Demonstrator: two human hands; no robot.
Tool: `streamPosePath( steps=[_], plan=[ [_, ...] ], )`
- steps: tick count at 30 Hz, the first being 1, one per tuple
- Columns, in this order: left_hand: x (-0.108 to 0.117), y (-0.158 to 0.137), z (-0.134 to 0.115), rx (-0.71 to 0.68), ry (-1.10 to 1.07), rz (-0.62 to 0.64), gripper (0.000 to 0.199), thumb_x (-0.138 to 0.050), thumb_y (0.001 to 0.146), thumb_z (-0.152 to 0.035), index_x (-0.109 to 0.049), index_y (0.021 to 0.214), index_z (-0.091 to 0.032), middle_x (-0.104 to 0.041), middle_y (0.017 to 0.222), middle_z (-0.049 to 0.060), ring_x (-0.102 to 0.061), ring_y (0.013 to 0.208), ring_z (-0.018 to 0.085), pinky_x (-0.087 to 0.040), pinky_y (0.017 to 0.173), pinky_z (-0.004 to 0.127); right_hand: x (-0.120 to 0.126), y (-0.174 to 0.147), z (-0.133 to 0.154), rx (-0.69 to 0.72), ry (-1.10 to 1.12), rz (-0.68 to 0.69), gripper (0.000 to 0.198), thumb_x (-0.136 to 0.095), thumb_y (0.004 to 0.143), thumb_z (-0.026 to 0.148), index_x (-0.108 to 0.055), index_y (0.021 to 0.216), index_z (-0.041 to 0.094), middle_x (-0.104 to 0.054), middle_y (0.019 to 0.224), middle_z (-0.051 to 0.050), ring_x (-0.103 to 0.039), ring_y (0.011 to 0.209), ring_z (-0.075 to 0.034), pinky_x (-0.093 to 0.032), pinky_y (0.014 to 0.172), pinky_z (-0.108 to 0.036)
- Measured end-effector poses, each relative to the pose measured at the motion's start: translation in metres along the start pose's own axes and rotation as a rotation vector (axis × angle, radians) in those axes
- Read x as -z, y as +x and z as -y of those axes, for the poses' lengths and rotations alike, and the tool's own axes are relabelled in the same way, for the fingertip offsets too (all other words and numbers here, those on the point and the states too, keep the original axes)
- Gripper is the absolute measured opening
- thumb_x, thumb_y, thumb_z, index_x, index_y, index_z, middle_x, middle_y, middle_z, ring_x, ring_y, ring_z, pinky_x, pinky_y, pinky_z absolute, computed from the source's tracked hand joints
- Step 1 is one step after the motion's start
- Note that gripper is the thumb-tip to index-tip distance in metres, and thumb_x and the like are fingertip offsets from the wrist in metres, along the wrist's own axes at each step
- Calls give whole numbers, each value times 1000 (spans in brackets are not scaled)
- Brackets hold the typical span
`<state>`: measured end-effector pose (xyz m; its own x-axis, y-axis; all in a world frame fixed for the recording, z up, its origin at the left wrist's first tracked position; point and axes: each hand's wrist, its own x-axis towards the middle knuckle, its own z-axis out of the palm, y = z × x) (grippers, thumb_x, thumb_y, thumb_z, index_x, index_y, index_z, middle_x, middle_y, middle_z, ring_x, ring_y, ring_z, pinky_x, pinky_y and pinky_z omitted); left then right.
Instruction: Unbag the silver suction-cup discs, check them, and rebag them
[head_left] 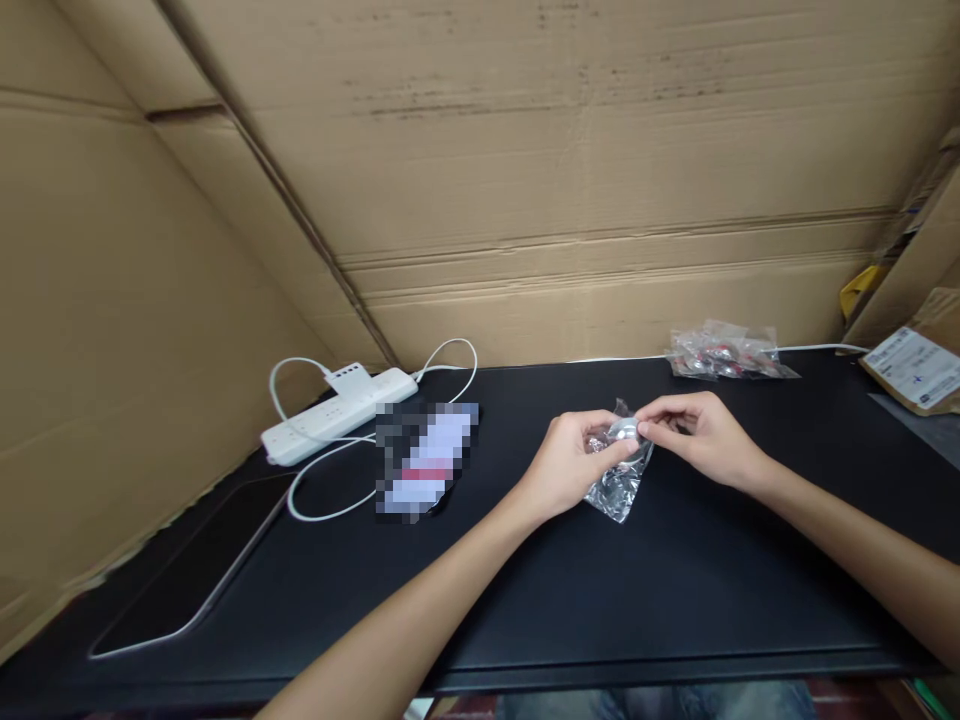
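My left hand [574,460] is closed around a clear plastic bag [621,495], its thumb lying over a small round silver object [625,430] at the bag's upper part. I cannot make out what kind of object it is. From the other side, my right hand [697,435] pinches at the right edge of the silver object and bag with thumb and forefinger. The bag's crinkled lower end hangs below the left thumb, just above or on the black table [675,590]; which of the two I cannot tell.
Several clear bags with silver and red items [724,355] lie at the back. A white power strip [337,410] with looped cables, a blurred-out phone-like object [427,460] and a dark flat panel [195,560] are at left. A labelled brown package [919,360] lies right. Cardboard walls [600,180] enclose the table.
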<state>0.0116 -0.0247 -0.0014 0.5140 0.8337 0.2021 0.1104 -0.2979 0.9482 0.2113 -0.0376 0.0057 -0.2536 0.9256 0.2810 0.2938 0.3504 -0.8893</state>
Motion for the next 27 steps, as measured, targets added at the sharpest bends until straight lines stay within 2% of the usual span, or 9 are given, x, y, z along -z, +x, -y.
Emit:
streamPosePath(
  steps=[5,7,10,13,15,18,21,24,27],
  plan=[
    [-3,1,1,-9,-43,-31,25,-71,82,-35,-71,98,-15,-73,91,7,-68,80,20,-55,71,30,-6,-5,2,92,-130,-71,7,-67,85,27,-69,87,20,-67,74,-2,-54,65,-15,-42,60,-30],
    [-3,1,0,-1,-60,-55,24,-72,81,-33,-71,96,-14,-73,91,7,-69,81,20,-56,73,31,-6,-6,4,123,-171,-74,10,-65,87,27,-71,84,21,-65,75,-3,-54,66,-16,-41,61,-31],
    [-3,3,-3,-14,-76,-107,22,-73,80,-31,-70,93,-14,-73,89,8,-71,84,20,-57,80,33,-4,-6,7,188,-188,-79,15,-62,90,30,-74,84,22,-65,86,-5,-57,75,-18,-43,63,-32],
    [-1,4,-7,-30,-202,-140,21,-74,80,-30,-67,90,-13,-73,83,8,-72,78,20,-58,80,36,-5,-6,10,254,-218,-145,11,-65,88,29,-74,93,24,-62,102,-7,-59,87,-20,-46,68,-33],
    [0,4,-11,-38,-287,-157,21,-74,80,-29,-64,88,-13,-72,80,7,-72,75,20,-60,78,37,-7,-6,10,265,-208,-194,20,-69,84,28,-70,104,25,-60,109,-8,-59,90,-21,-48,72,-34],
    [1,3,-15,-71,-333,-182,21,-74,81,-29,-62,88,-13,-73,83,7,-74,81,21,-60,82,38,-11,-6,5,172,-24,-164,41,-73,80,28,-57,118,25,-60,111,-8,-61,88,-20,-51,72,-33],
    [3,3,-14,-105,-327,-175,21,-72,84,-30,-61,91,-14,-75,88,9,-74,90,24,-57,89,41,-12,-4,0,70,154,-93,30,-73,81,32,-58,106,22,-63,97,-6,-63,83,-19,-52,72,-32],
    [5,5,-9,-137,-244,-178,20,-71,84,-29,-65,96,-13,-74,99,11,-71,100,24,-54,96,41,-10,-2,-4,38,156,-71,18,-70,84,35,-62,83,19,-63,80,-3,-61,75,-16,-51,71,-31],
    [6,8,-3,-121,-175,-177,21,-71,84,-27,-67,99,-13,-73,103,12,-70,102,24,-53,97,42,-8,0,-7,27,144,-81,20,-72,82,36,-63,79,18,-64,80,-4,-62,75,-17,-52,72,-31]
  ],
)
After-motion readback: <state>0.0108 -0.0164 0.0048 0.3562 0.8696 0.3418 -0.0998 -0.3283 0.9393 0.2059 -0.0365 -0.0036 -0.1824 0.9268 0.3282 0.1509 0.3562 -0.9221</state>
